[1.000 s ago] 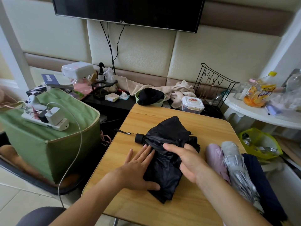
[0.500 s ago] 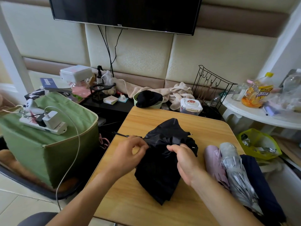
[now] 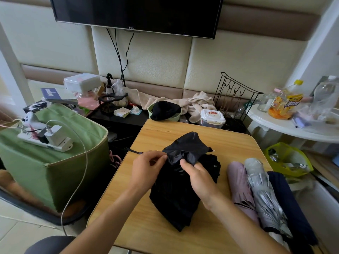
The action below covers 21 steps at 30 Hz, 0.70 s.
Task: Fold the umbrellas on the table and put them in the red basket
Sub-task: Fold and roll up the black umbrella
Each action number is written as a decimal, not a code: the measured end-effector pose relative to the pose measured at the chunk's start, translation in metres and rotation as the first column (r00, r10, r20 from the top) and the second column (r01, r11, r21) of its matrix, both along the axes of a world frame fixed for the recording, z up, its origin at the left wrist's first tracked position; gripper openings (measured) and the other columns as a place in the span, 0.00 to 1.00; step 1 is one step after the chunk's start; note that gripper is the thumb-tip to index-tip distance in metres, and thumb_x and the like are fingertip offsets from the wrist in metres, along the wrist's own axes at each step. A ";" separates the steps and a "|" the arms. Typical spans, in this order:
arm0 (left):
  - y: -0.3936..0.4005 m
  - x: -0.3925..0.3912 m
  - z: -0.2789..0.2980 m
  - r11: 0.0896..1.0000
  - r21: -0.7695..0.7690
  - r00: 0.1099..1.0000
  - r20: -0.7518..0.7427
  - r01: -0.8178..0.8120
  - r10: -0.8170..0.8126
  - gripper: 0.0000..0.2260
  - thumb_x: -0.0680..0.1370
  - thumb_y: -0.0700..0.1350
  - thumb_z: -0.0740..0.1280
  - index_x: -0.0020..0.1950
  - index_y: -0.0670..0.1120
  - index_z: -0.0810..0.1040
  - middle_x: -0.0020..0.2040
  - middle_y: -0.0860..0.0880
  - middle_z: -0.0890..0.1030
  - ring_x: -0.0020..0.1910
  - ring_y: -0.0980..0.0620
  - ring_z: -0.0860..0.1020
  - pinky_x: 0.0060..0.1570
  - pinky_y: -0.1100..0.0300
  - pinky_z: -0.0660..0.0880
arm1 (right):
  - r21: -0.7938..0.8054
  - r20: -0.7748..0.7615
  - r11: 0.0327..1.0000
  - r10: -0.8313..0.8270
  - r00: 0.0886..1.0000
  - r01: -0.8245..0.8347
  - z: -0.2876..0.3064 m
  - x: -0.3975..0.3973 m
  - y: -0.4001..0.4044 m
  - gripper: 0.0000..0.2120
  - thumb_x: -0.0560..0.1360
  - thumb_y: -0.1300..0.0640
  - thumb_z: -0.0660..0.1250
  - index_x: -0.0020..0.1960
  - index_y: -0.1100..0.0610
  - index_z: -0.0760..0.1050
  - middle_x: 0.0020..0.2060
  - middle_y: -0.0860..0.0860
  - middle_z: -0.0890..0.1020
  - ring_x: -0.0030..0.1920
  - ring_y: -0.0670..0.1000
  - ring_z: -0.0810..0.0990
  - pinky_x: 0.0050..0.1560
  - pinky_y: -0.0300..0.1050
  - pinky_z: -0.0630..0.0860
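Note:
A black umbrella (image 3: 176, 195) lies collapsed and rumpled in the middle of the wooden table (image 3: 229, 142). My left hand (image 3: 146, 169) pinches the fabric edge at its handle end, where a thin wrist strap (image 3: 134, 151) sticks out to the left. My right hand (image 3: 198, 178) grips a fold of the black canopy just right of that. A pink umbrella (image 3: 238, 186), a silver umbrella (image 3: 262, 197) and a dark blue umbrella (image 3: 288, 202) lie side by side at the table's right edge. No red basket is in view.
A green fabric box (image 3: 55, 162) with a power strip (image 3: 44, 142) and charger cable stands left of the table. Behind the table sit a green bowl with a black cloth (image 3: 165, 110), a wipes tub (image 3: 212, 118) and a wire rack (image 3: 236, 96). A white side table (image 3: 293, 129) holds bottles at right.
My hands went from pressing flat on the black umbrella to pinching and gathering its fabric near the handle end. The canopy is bunched up higher than before.

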<state>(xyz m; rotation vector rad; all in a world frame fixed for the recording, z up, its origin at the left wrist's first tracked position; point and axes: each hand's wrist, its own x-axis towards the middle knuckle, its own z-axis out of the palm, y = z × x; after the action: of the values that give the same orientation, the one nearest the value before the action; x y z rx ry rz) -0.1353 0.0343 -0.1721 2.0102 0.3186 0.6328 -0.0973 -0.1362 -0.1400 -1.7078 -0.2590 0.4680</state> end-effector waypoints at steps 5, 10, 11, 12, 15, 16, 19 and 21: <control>0.004 0.001 -0.006 0.964 -0.245 0.972 -0.180 0.102 -0.148 0.10 0.84 0.47 0.66 0.61 0.50 0.85 0.52 0.54 0.86 0.54 0.55 0.84 0.55 0.55 0.82 | 0.133 -0.159 0.990 -0.012 0.987 0.033 -0.005 0.005 -0.001 0.21 0.77 0.39 0.71 0.64 0.49 0.79 0.59 0.45 0.85 0.64 0.48 0.80 0.71 0.51 0.72; -0.003 -0.006 0.005 0.879 -0.452 0.974 -0.083 0.151 -0.211 0.13 0.85 0.39 0.63 0.63 0.51 0.84 0.53 0.54 0.87 0.55 0.56 0.84 0.57 0.56 0.81 | 0.026 -0.106 0.997 0.076 0.991 -0.073 -0.008 0.005 0.000 0.23 0.70 0.43 0.81 0.59 0.52 0.81 0.53 0.47 0.88 0.56 0.48 0.85 0.65 0.52 0.79; -0.004 -0.007 0.005 0.872 -0.466 0.974 -0.085 0.149 -0.212 0.13 0.85 0.40 0.63 0.64 0.51 0.83 0.53 0.53 0.87 0.54 0.55 0.85 0.58 0.54 0.81 | -0.003 -0.093 0.998 0.064 0.994 -0.065 -0.008 0.005 0.001 0.21 0.71 0.44 0.80 0.59 0.52 0.80 0.52 0.46 0.87 0.56 0.47 0.85 0.65 0.51 0.80; -0.004 -0.007 0.005 0.866 -0.476 0.971 -0.093 0.150 -0.220 0.13 0.85 0.41 0.63 0.65 0.52 0.83 0.52 0.52 0.87 0.54 0.55 0.85 0.58 0.53 0.81 | -0.013 -0.084 0.999 0.048 0.995 -0.049 -0.009 0.005 0.003 0.19 0.72 0.46 0.79 0.59 0.51 0.80 0.53 0.46 0.87 0.56 0.47 0.84 0.65 0.51 0.79; -0.003 -0.009 0.007 0.837 -0.518 0.959 -0.103 0.175 -0.264 0.13 0.85 0.43 0.64 0.67 0.54 0.81 0.52 0.51 0.87 0.52 0.54 0.86 0.54 0.56 0.82 | -0.008 -0.101 1.000 0.021 0.995 -0.022 -0.012 0.009 0.004 0.16 0.78 0.46 0.74 0.62 0.50 0.76 0.58 0.45 0.83 0.61 0.47 0.80 0.69 0.50 0.75; -0.002 -0.009 0.009 0.833 -0.523 0.957 -0.100 0.183 -0.273 0.12 0.85 0.43 0.65 0.66 0.54 0.81 0.51 0.51 0.88 0.51 0.54 0.86 0.50 0.59 0.82 | -0.002 -0.115 1.000 0.024 0.993 -0.024 -0.013 0.009 0.004 0.16 0.79 0.46 0.72 0.63 0.50 0.75 0.59 0.45 0.82 0.63 0.47 0.79 0.71 0.51 0.74; -0.001 -0.009 0.010 0.821 -0.553 0.972 -0.080 0.140 -0.220 0.10 0.82 0.41 0.69 0.62 0.49 0.82 0.47 0.51 0.87 0.43 0.59 0.85 0.37 0.70 0.77 | 0.003 -0.109 1.000 0.030 0.994 -0.030 -0.015 0.012 0.002 0.23 0.79 0.43 0.71 0.69 0.53 0.73 0.63 0.46 0.80 0.66 0.49 0.76 0.73 0.54 0.72; 0.001 -0.011 0.010 0.808 -0.579 0.979 -0.080 0.107 -0.188 0.08 0.80 0.41 0.72 0.59 0.45 0.82 0.45 0.49 0.86 0.38 0.60 0.83 0.34 0.72 0.74 | -0.010 -0.068 1.000 -0.005 0.998 0.004 -0.014 0.015 -0.001 0.22 0.78 0.42 0.71 0.67 0.52 0.75 0.61 0.45 0.81 0.64 0.48 0.78 0.72 0.55 0.73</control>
<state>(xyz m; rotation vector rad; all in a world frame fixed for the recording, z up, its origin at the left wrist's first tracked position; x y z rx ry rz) -0.1458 0.0357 -0.1625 1.4720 0.3764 0.2530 -0.0827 -0.1375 -0.1539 -1.6977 -0.2034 0.5240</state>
